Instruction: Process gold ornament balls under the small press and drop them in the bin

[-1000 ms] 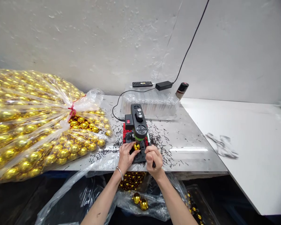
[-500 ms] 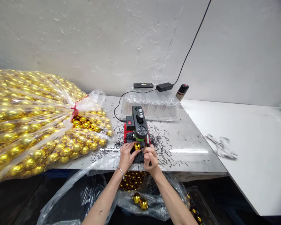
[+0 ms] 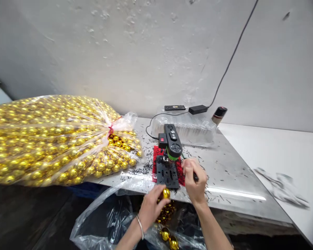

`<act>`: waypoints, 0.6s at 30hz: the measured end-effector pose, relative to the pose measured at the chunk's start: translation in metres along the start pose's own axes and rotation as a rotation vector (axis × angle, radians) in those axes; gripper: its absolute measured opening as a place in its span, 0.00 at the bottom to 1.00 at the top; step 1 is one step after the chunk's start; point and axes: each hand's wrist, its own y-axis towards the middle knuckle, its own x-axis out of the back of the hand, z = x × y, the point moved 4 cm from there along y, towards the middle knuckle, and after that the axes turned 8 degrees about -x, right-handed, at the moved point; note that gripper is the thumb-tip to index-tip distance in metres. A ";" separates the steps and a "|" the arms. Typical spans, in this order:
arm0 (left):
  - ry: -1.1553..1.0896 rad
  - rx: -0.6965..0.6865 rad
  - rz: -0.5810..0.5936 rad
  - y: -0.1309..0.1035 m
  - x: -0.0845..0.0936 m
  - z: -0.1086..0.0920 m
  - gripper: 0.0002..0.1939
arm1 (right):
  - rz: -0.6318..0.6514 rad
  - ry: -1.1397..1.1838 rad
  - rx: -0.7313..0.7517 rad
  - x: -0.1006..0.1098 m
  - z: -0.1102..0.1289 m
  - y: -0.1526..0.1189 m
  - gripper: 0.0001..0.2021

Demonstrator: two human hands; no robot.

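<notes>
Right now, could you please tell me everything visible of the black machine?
The machine has a plastic-looking vented head, red-switched side box, green ring and slotted base plate, mostly black. It stands upright on a red mat; a cable enters the box, and the right hand grips its lever.

Between the left hand [image 3: 152,210] and the right hand [image 3: 197,185] a gap opens forward over the base plate [image 3: 163,177], with the machine head [image 3: 173,144] overhanging its far end. The bulging bag [image 3: 54,149] bars the forward left of the left hand. Bare metal tabletop [image 3: 232,170] gives passage right of the right hand; clearance beneath the head is hard to judge.
</notes>
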 end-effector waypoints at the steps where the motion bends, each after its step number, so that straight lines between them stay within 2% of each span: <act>1: -0.006 -0.011 0.040 -0.010 0.001 -0.003 0.22 | -0.007 0.011 0.010 -0.001 -0.003 -0.003 0.15; 3: 0.020 0.006 0.054 -0.018 0.008 0.000 0.24 | -0.018 0.028 0.026 -0.003 -0.009 -0.010 0.15; 4: 0.055 0.015 0.028 -0.014 0.015 0.004 0.22 | -0.020 0.034 0.033 -0.004 -0.011 -0.012 0.15; 7: 0.275 0.036 -0.133 0.023 0.052 0.027 0.13 | -0.024 0.037 0.058 -0.005 -0.014 -0.015 0.14; 9: 0.480 0.140 -0.195 0.058 0.080 0.049 0.14 | -0.024 0.030 0.068 -0.004 -0.014 -0.015 0.14; 10: 0.571 0.220 -0.149 0.075 0.089 0.061 0.14 | -0.024 0.025 0.071 -0.004 -0.014 -0.015 0.14; 11: 0.641 0.287 -0.051 0.091 0.095 0.072 0.14 | -0.025 0.019 0.072 -0.004 -0.013 -0.015 0.14; 14: 0.690 0.361 0.174 0.125 0.098 0.096 0.09 | -0.029 0.001 0.067 -0.005 -0.013 -0.015 0.14; 18: 0.653 0.383 0.232 0.140 0.089 0.109 0.05 | -0.038 -0.004 0.078 -0.004 -0.012 -0.016 0.13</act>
